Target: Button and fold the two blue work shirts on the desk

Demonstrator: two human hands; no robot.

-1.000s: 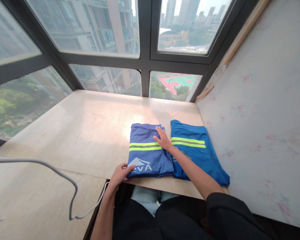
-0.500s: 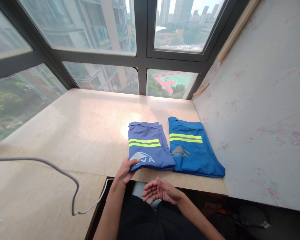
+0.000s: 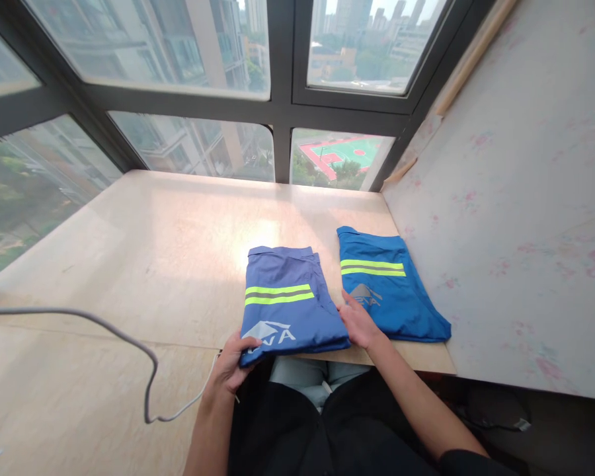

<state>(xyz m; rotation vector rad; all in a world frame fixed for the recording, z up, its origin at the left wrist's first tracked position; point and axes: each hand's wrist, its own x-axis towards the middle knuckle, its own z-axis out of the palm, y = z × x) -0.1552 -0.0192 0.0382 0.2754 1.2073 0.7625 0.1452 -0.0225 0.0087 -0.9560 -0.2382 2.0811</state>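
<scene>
A folded purple-blue garment, with a yellow-and-grey reflective stripe and pale lettering, lies at the front edge of the wooden ledge. My left hand grips its lower left corner, thumb on top and fingers underneath. Against the garment's right edge rests my right hand, its visible fingers extended; part of them is hidden at the cloth. Just to the right lies a second folded garment, brighter blue with a similar stripe and a grey logo. My right hand is between the two, partly over the blue one's left side.
The pale wooden ledge runs back to dark-framed windows. A grey cable curves across the left side. A flowered wall bounds the right. My lap shows below the front edge.
My right hand has gone from above my lap to the purple-blue garment's right edge. The purple-blue garment has shifted left and toward me, leaving a wider gap beside the blue one.
</scene>
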